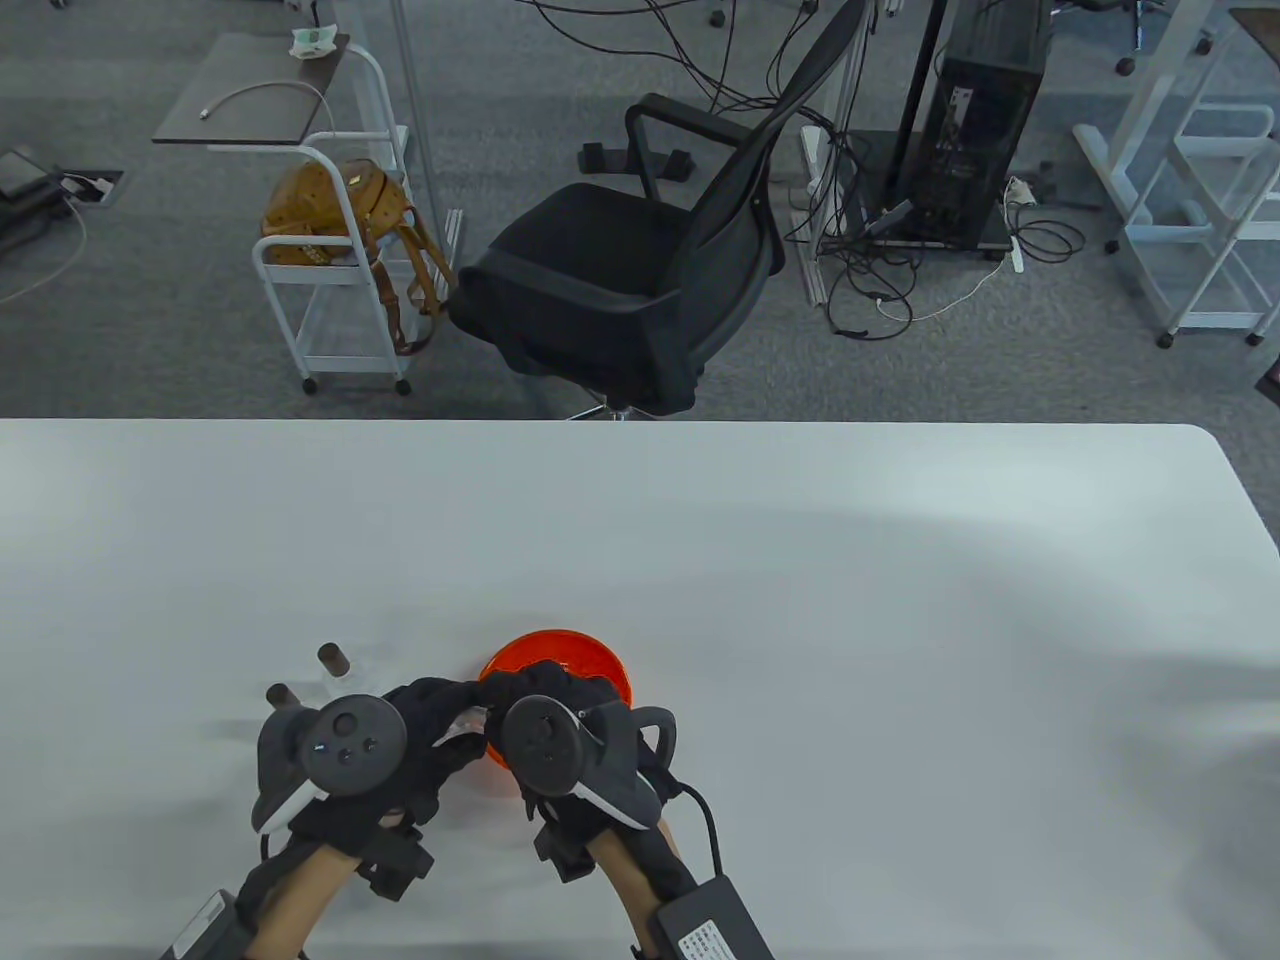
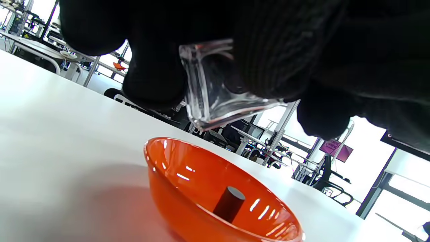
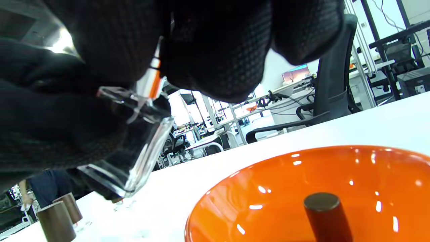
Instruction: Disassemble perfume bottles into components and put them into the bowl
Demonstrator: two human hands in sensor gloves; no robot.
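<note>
Perfume bottle [image 2: 215, 84] above bowl rim [image 2: 158, 144]

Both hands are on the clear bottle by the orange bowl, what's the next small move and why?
Probably twist and pull the spray head off. The left hand grips the clear bottle by its body, held above the table beside the orange bowl; the right hand's fingers close around its top end. One dark cap already stands in the bowl, so the bottle's remaining parts likely go there next.

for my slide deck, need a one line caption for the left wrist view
Gloved left hand grips a clear glass perfume bottle above an orange bowl already holding one dark cap.
</note>
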